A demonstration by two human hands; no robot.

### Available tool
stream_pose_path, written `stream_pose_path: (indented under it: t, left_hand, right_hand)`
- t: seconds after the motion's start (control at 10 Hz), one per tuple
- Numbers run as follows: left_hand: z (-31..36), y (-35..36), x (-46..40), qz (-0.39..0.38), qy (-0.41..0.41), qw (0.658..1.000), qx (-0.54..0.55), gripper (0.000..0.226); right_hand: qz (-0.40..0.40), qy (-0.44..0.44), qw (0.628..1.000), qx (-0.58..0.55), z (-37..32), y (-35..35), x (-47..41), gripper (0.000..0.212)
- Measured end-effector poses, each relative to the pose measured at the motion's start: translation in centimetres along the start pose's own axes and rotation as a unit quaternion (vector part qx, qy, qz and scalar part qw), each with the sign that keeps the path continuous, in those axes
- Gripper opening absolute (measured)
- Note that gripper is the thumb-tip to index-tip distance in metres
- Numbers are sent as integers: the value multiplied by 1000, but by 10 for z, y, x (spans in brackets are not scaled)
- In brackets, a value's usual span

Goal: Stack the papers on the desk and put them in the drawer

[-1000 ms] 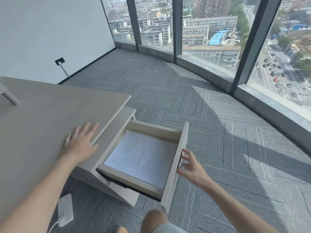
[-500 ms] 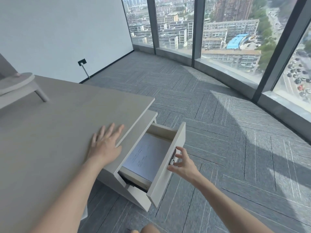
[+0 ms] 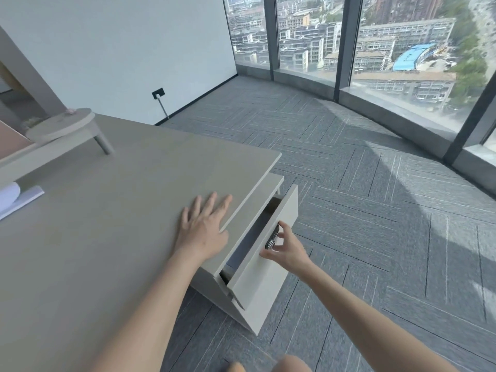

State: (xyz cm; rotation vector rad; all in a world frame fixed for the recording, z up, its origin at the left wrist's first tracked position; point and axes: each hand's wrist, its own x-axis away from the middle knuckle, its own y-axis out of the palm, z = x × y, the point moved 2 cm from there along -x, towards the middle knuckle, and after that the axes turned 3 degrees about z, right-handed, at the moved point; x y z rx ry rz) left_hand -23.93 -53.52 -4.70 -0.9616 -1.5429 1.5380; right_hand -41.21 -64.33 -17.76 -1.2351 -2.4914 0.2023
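The pale drawer (image 3: pixel 264 260) under the desk's right end stands only a narrow gap open, and its inside is in shadow, so the papers are hidden. My right hand (image 3: pixel 285 247) touches the drawer front at the small dark handle (image 3: pixel 271 238), fingers curled around it. My left hand (image 3: pixel 205 228) lies flat with fingers spread on the beige desk top (image 3: pixel 112 224), close to its right edge.
A low round stand (image 3: pixel 65 126) sits on the desk at the back left. A white curled sheet with a flat item (image 3: pixel 16 198) lies at the left edge. Grey carpet (image 3: pixel 375 224) stretches to the right, toward a curved window wall (image 3: pixel 402 76). My knees show at the bottom.
The drawer has slid in from wide open to nearly shut, my right hand staying at its handle. The papers inside have gone out of sight. My left hand stayed flat on the desk.
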Motion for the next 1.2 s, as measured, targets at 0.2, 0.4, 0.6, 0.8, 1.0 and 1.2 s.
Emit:
stream_pose_path:
  t: [0.2,0.4,0.6,0.8,1.0,1.2]
  left_hand:
    - [-2,1,-1,5,3,1000,2,87]
    - [-2,2,-1,12,2,1000,7,87]
    - [0,2,0,19,-2,1000,3,88]
    - [0,1,2,17,-2,1000,2,89]
    - [1,-6,6,32,-18,995,89,72]
    - [-8,-27,27,70,-149,854,494,24]
  right_hand:
    - [13,-26,999,19,-9,18,-12,111]
    - [18,-27,999,37,-18,29,-26,108]
    - [16,-41,995,95,-18,30,-38,97]
    - [4,-24,989,145,-20,30,-43,111]
    - [58,-31,982,176,-47,15,-34,50]
    - [65,-68,991,92,-82,-1,-13,63]
